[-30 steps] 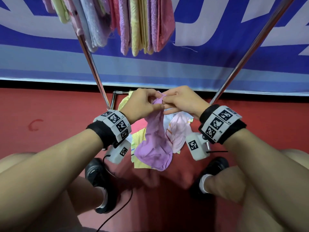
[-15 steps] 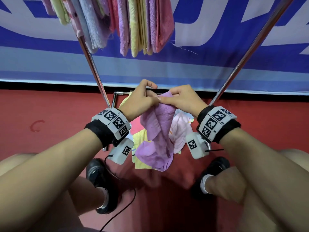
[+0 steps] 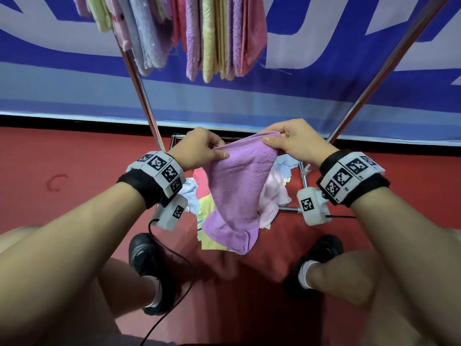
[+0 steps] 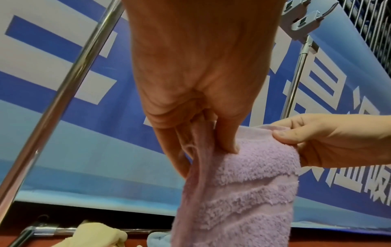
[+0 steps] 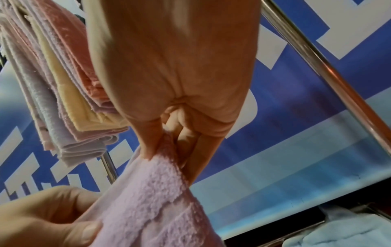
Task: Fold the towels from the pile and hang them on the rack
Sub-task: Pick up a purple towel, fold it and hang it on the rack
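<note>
While both hands point(image 3: 245, 148) pinch a purple towel point(image 3: 237, 193), red floor point(image 3: 74, 156) meets a blue banner point(image 3: 74, 78).

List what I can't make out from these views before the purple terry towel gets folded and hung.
- Rack top bar: cut off by the head view's upper edge, above the hanging folded towels.
- Floor pile: partly hidden behind the purple terry towel; towel count unclear.
- Left hand fingertips: behind the towel edge in the head view.
- Right hand fingertips: likewise tucked behind the towel.
</note>
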